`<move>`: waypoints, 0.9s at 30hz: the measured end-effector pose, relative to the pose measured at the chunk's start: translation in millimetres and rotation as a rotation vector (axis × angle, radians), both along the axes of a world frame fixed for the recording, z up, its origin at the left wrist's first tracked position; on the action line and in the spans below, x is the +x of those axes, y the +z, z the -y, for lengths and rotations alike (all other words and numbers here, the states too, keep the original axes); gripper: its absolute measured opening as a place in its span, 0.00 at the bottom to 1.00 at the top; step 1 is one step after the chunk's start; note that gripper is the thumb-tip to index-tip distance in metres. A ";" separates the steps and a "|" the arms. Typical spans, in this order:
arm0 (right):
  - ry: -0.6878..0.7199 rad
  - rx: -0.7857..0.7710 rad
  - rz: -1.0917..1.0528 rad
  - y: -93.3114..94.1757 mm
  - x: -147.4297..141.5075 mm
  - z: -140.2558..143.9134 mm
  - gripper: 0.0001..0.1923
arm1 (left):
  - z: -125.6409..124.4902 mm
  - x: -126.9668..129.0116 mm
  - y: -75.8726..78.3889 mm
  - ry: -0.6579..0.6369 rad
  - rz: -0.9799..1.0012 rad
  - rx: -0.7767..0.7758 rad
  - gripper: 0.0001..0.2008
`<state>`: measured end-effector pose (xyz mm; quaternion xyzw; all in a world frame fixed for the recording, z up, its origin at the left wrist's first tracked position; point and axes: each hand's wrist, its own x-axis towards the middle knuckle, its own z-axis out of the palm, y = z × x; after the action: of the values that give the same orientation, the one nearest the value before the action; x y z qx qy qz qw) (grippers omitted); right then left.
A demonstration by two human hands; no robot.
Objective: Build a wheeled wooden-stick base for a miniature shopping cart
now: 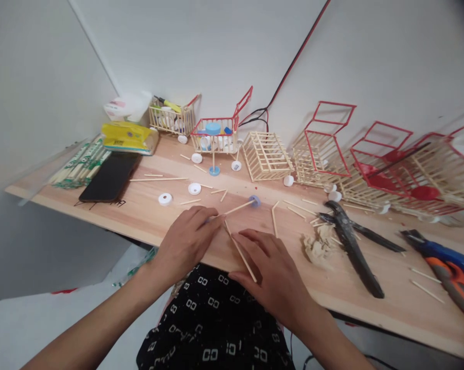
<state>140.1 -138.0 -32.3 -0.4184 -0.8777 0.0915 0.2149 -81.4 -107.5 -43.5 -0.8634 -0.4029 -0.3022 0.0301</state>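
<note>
Pressing down on two thin wooden sticks, I have both hands low on the near edge of the wooden surface [147,216]. My left hand [188,239] rests fingers-down over the near end of the stick with the blue wheel [239,207], which runs away from me to a small blue disc [254,201] at its far tip. The fingers lie flat and together on it; I cannot tell whether they pinch the stick or only pin it. My right hand [272,270] lies flat too, fingers spread a little, covering part of the loose stick [239,252] that slants from near my left fingertips down toward my lap. The two sticks come close together between my hands.

I judge the step to be lining up these two pieces, an axle with its wheel against a plain length, like the wheels under the finished red cart [215,134] by the wall. The next move, as I see it, calls for a light, steady touch: the sticks roll easily, and the wheel end is free. White discs [165,199] lie just left of my hand, the black pliers [351,241] and a crumpled paper [319,246] to the right, well apart from the sticks.
</note>
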 end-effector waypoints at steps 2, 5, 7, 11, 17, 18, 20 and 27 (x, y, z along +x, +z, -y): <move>0.002 -0.003 0.016 0.1 3.4 3.9 0.27 | 0.1 -0.4 -1.0 0.003 0.023 0.002 0.15; -0.003 0.004 0.019 -0.1 5.2 6.3 0.24 | -0.2 -0.3 -2.0 0.001 0.060 -0.003 0.16; 0.000 0.002 0.018 -0.6 5.2 6.5 0.24 | 0.0 0.1 -1.9 0.014 0.093 -0.021 0.18; 0.001 -0.006 -0.005 -0.1 7.6 7.5 0.25 | 1.2 0.9 0.0 0.046 0.164 -0.081 0.22; -0.069 0.020 -0.115 7.6 31.4 5.4 0.27 | 2.6 0.9 5.4 0.066 0.221 -0.123 0.22; -0.098 0.024 -0.137 9.4 37.0 2.8 0.24 | 2.8 1.0 6.6 0.074 0.231 -0.127 0.21; -0.188 0.023 -0.164 12.9 47.5 -4.8 0.17 | 3.4 0.9 9.1 0.095 0.259 -0.136 0.20; -0.469 -0.051 0.002 21.8 55.1 -31.9 0.08 | 5.9 -2.7 14.2 0.237 0.523 -0.237 0.13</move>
<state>195.2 -106.1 -10.5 -0.6161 -0.7542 0.0610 0.2189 -84.1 -113.5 -29.3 -0.7009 -0.5271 -0.4595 -0.1404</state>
